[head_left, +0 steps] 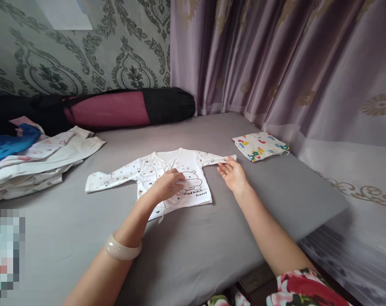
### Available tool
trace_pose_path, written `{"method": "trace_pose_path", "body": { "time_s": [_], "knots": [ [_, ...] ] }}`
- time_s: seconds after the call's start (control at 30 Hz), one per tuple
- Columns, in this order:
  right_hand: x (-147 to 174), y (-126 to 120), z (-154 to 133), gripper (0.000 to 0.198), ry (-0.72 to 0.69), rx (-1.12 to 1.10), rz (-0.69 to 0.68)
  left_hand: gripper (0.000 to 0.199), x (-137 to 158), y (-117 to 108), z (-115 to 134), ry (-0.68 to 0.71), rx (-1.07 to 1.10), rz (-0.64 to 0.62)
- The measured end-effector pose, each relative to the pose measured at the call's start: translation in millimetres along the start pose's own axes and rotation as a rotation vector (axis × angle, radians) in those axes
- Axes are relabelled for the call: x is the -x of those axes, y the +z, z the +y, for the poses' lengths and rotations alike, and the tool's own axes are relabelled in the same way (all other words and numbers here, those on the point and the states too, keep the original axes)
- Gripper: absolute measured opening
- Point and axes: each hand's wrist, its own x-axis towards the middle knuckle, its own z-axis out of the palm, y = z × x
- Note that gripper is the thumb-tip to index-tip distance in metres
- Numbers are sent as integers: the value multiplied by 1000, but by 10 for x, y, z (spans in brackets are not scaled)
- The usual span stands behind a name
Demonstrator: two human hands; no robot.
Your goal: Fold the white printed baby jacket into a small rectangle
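A small white baby top (193,170) lies spread on the grey bed, front up, with a cartoon animal, printed lettering and tie strings. Over the middle of its chest is my left hand (170,185), its fingers loosely bent and apart, partly covering the print. At the cuff of the right-hand sleeve is my right hand (234,175), palm turned inward, with the thumb by the cuff and the fingers stretched along the sleeve's lower edge. The other sleeve (112,178) extends out to the left, untouched.
Folded baby clothes (46,170) are piled at the left. A folded cloth with colourful letters (259,145) lies at the right, near the bed edge. A long black and maroon bag (113,109) lies along the wall, and a purple curtain (276,63) hangs behind.
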Motion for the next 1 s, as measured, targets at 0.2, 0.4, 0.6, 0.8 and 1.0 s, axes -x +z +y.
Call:
{"method": "trace_pose_path", "body": {
  "time_s": [0.2, 0.4, 0.6, 0.8, 1.0],
  "knots": [
    [-69, -54, -66, 27, 27, -26, 62, 22, -47, 24, 21, 17, -40, 27],
    [-136, -81, 24, 35, -208, 231, 31, 27, -329, 111, 50, 62, -93, 136],
    [-130, -70, 64, 45, -284, 195, -115, 30, -771, 250, 15, 167, -41, 199],
    [-102, -53, -52, 33, -227, -174, -283, 44, -963, 422, -75, 128, -98, 130],
    [-27, -18, -108, 25, -136, -359, -386, 57, -957, 361, -57, -33, -174, -53]
  ]
}}
